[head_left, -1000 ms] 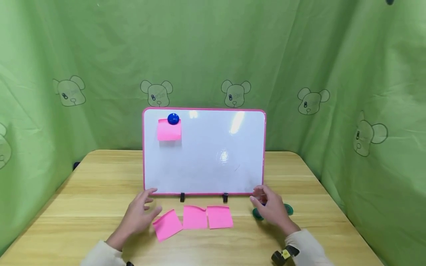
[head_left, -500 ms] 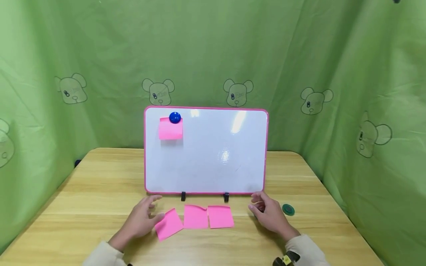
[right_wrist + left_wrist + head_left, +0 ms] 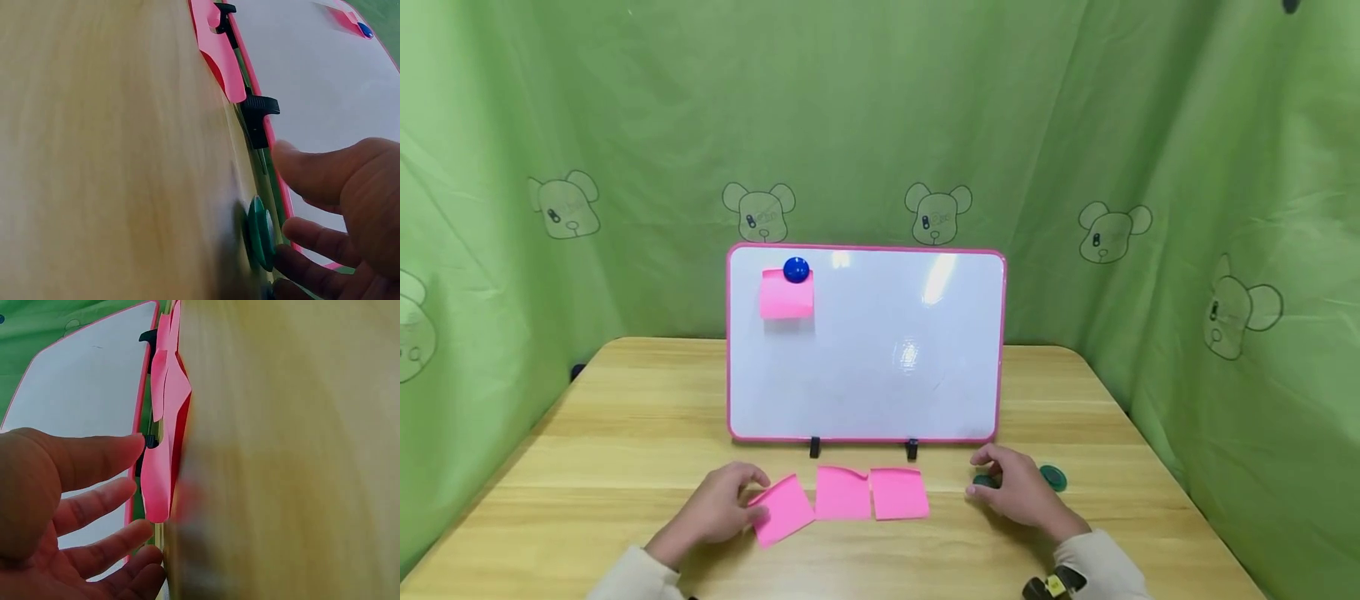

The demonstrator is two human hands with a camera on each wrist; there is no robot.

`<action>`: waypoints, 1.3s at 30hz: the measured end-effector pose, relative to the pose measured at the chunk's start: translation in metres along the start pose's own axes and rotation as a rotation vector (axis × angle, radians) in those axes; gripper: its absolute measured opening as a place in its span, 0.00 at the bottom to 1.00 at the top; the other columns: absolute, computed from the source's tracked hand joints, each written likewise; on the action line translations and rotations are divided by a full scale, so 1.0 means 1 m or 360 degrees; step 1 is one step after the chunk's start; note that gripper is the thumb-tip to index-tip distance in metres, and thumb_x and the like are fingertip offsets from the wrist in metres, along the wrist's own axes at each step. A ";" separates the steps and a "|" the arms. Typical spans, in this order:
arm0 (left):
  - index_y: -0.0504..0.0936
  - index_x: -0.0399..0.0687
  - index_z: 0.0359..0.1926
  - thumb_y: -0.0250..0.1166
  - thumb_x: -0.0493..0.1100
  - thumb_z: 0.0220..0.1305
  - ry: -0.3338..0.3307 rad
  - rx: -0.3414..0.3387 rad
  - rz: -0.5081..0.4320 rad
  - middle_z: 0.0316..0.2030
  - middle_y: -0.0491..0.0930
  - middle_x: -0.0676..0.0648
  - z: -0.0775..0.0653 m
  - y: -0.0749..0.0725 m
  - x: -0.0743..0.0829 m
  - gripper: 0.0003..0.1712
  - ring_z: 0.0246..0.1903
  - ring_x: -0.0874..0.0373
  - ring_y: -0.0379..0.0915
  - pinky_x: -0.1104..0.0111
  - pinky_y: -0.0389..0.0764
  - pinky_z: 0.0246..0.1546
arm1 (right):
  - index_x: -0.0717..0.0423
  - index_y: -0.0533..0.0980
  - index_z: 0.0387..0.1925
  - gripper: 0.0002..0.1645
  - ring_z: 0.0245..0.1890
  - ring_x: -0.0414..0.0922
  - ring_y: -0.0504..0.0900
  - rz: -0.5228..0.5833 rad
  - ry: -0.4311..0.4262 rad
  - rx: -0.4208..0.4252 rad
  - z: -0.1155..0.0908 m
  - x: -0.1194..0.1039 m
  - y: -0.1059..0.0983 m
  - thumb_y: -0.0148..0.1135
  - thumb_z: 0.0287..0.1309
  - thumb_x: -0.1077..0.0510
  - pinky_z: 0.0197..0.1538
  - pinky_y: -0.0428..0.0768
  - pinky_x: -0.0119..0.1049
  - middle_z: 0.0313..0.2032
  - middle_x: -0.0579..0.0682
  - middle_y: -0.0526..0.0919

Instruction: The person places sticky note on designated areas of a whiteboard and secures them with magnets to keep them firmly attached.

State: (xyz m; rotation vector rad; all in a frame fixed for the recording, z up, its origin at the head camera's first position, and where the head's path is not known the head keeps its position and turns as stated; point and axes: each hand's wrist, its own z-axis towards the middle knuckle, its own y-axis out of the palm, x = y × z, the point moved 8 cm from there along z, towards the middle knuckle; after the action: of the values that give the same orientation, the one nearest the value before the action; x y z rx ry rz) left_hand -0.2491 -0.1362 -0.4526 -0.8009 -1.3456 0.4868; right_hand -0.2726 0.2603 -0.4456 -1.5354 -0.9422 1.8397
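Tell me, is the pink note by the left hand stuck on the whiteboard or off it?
Off it: in the head view, that pink note lies on the table, in front of the whiteboard.

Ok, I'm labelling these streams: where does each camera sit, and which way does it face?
Head: on the person's head, facing forward and down at the whiteboard and pink notes; left hand, right hand and sleeves show.
Left wrist: on that wrist, facing past the left hand toward pink notes and whiteboard; only that hand shows.
Right wrist: on that wrist, facing past the right hand toward a green disc and whiteboard; only that hand shows.
Shared: both wrist views include whiteboard, pink notes and table.
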 end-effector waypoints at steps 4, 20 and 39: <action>0.83 0.48 0.38 0.76 0.38 0.46 -0.0001 -0.0044 0.0006 0.41 0.80 0.48 0.000 0.003 0.000 0.16 0.41 0.52 0.74 0.48 0.75 0.49 | 0.53 0.78 0.40 0.21 0.37 0.42 0.77 -0.0026 0.0013 -0.0020 0.000 0.002 0.001 0.78 0.44 0.57 0.43 0.79 0.41 0.36 0.45 0.80; 0.83 0.44 0.40 0.71 0.40 0.55 0.0188 -0.0222 0.0040 0.33 0.77 0.51 0.001 0.011 0.010 0.11 0.33 0.56 0.69 0.59 0.75 0.37 | 0.52 0.78 0.37 0.16 0.33 0.40 0.74 -0.0168 -0.0139 -0.0132 0.000 -0.003 0.002 0.75 0.46 0.61 0.38 0.77 0.38 0.33 0.43 0.78; 0.83 0.45 0.41 0.73 0.39 0.54 0.0106 -0.0097 -0.0016 0.39 0.79 0.49 0.004 0.001 0.013 0.12 0.37 0.56 0.73 0.61 0.78 0.40 | 0.53 0.81 0.37 0.09 0.37 0.42 0.78 -0.0171 -0.0179 -0.0036 0.001 -0.005 0.000 0.57 0.60 0.65 0.41 0.79 0.41 0.36 0.45 0.82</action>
State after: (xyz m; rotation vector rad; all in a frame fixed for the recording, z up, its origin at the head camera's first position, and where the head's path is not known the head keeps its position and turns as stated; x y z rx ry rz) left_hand -0.2499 -0.1249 -0.4446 -0.8531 -1.3074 0.4098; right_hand -0.2728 0.2562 -0.4420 -1.3781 -1.0794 1.8605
